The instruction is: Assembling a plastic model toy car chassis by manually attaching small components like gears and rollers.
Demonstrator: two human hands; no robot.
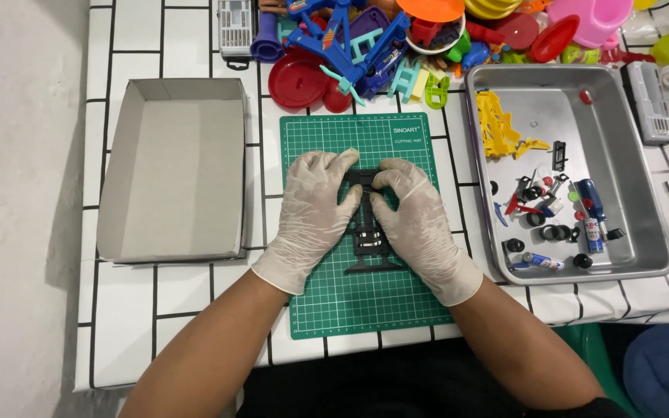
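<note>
Head camera view, looking straight down: two hands in pale disposable gloves close on a black plastic chassis frame [367, 232] lying on a green cutting mat [361, 302] at the middle of the counter [187, 302], which is covered in a white cloth with a black grid. The left hand [311, 217] curls over the frame's left side, fingers bent onto its upper end. The right hand [420, 220] mirrors it on the right side, thumb and fingers pinching the same upper end. Both hands grip the frame; its lower part, with a wide bar across the bottom, shows between the wrists, flat on the mat.

Left of the left hand, just off the mat, sits a shallow grey cardboard tray [176, 166]. Right of the right hand stands a metal tray [644, 186] holding yellow plastic pieces [497, 124], small black wheels [555, 232], a blue-handled screwdriver [588, 200] and a few batteries [542, 262]. Beyond the hands, past the mat's far edge, lies a heap of bright plastic toys [396, 39] in blue, red, orange, yellow and pink.
</note>
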